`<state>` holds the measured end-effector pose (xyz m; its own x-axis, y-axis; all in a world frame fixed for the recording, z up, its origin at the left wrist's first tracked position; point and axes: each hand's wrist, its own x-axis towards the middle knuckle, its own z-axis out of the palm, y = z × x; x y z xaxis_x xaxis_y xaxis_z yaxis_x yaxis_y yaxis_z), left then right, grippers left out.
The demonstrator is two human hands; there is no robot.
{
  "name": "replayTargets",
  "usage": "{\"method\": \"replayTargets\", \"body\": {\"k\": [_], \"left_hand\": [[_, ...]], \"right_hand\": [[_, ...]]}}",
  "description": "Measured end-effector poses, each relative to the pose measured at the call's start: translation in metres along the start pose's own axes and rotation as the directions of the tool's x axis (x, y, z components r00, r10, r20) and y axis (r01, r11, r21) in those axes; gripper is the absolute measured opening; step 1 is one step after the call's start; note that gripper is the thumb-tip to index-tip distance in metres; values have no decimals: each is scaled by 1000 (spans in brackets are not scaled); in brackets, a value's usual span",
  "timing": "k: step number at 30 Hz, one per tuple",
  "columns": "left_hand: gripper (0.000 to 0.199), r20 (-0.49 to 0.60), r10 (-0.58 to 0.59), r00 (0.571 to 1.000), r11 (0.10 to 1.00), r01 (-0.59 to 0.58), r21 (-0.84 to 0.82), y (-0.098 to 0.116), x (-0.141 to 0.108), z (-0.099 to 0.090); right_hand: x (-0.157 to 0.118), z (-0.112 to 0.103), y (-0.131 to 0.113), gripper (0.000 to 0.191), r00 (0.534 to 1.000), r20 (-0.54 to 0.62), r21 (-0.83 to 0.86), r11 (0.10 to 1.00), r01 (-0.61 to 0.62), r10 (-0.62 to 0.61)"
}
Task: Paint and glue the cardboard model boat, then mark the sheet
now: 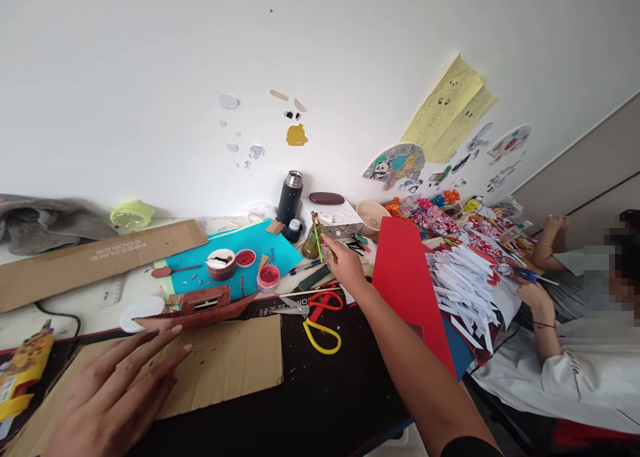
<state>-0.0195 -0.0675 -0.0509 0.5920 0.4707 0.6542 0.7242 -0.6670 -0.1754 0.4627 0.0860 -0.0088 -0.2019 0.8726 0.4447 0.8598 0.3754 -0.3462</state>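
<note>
My left hand (120, 390) hovers over the brown cardboard (235, 363) with its fingers spread and holds nothing. Just beyond its fingertips a reddish-brown model boat (210, 305) sits along the cardboard's far edge. My right hand (343, 260) reaches out to the middle of the table, its fingers pinched on a green-handled brush (317, 238). Its upper end is at a small glass jar (311, 245); whether it touches the jar is unclear. Left of that hand, pots of red paint (269, 277) and a white-topped tub (221, 262) stand on or beside blue paper (190, 263).
Scissors (323, 333) with red and yellow handles lie before my right hand. A black bottle (290, 198) stands behind. Red card (405, 277) and white paper strips (463, 283) lie rightward, beside another person (575, 363). A yellow glue gun (25, 370) is far left.
</note>
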Motion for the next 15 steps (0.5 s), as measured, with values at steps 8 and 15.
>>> {"method": "replayTargets", "body": {"k": [8, 15], "left_hand": [[67, -4, -382, 924, 891, 368, -268, 40, 16, -6], [69, 2, -342, 940, 901, 329, -284, 26, 7, -2]], "right_hand": [[-3, 0, 7, 53, 996, -33, 33, 996, -82, 83], [-1, -14, 21, 41, 977, -115, 44, 984, -174, 178]]}}
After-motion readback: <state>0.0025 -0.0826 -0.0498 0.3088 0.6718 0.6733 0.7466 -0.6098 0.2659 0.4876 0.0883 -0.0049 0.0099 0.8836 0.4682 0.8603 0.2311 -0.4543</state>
